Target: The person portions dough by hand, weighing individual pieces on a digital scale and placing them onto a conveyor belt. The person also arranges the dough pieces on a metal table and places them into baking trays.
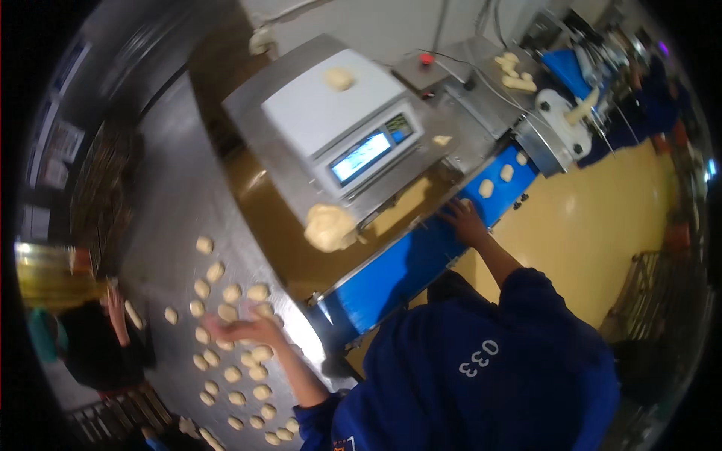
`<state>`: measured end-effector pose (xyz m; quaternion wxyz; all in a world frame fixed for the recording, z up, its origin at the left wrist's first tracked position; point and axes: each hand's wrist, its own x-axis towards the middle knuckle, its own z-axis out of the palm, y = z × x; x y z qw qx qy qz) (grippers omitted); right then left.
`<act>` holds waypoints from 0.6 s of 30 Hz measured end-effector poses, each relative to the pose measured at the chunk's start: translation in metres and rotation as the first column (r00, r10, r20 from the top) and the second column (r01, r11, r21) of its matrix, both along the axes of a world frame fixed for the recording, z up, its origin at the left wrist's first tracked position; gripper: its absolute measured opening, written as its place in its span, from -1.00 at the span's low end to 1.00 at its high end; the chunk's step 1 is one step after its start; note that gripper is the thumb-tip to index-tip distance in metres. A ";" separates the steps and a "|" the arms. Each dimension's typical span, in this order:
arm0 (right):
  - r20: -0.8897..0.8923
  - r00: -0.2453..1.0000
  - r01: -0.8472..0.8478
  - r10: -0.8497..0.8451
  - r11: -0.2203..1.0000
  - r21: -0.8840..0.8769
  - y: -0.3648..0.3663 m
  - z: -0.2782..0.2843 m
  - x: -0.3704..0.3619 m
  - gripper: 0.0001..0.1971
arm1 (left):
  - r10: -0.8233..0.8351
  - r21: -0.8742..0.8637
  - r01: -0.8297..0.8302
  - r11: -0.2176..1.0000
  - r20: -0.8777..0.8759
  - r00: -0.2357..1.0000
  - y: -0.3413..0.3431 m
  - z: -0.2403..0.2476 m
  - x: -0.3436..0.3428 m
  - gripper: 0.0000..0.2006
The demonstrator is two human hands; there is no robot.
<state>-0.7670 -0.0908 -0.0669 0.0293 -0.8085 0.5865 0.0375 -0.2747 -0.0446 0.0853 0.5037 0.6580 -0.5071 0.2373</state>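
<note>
My right hand reaches onto the blue conveyor belt, fingers spread, with a dough piece at its fingertips. I cannot tell whether the fingers press on that piece. Farther up the belt lie several more small oval dough pieces. On the left, my left hand is over the steel table, among many pale dough pieces. Motion smears its fingers, so its grip does not show; some pieces under it are partly hidden.
A white digital scale with one dough piece stands ahead. A large dough lump sits at its stand's near corner. A dough machine stands at the belt's far end. Co-workers are at far left and far right.
</note>
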 end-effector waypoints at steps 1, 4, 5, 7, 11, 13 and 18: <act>0.072 0.995 -0.071 0.076 0.996 -0.062 -0.006 -0.026 -0.030 -0.38 | -0.090 0.045 0.095 0.994 -0.104 0.991 -0.012 -0.015 -0.069 -0.28; 0.509 0.844 0.061 -0.169 0.973 0.221 -0.021 -0.034 -0.076 -0.53 | -0.701 0.324 0.829 0.455 -0.444 0.558 -0.033 -0.018 -0.223 -0.65; 0.699 0.633 0.226 -0.334 0.943 0.246 -0.023 -0.038 -0.087 -0.60 | -0.728 0.388 0.887 0.251 -0.529 0.437 -0.041 -0.023 -0.266 -0.69; 0.884 0.031 0.474 -0.467 0.785 0.399 -0.022 -0.043 -0.104 -0.72 | -0.597 0.360 0.932 0.033 -0.741 0.307 -0.060 -0.050 -0.342 -0.63; 0.340 -0.902 0.062 -0.266 0.700 0.712 -0.032 -0.020 -0.171 -0.71 | -0.534 0.678 0.725 0.118 -0.572 0.622 -0.098 -0.110 -0.461 -0.48; 0.434 -0.863 0.176 -0.260 0.649 0.740 -0.041 -0.029 -0.211 -0.71 | -0.490 0.859 0.493 0.138 -0.373 0.788 -0.111 -0.117 -0.505 -0.43; 0.689 0.090 0.966 -0.719 0.230 0.115 -0.091 -0.072 -0.250 -0.37 | -0.547 0.866 0.499 0.045 -0.396 0.737 -0.136 -0.179 -0.527 -0.53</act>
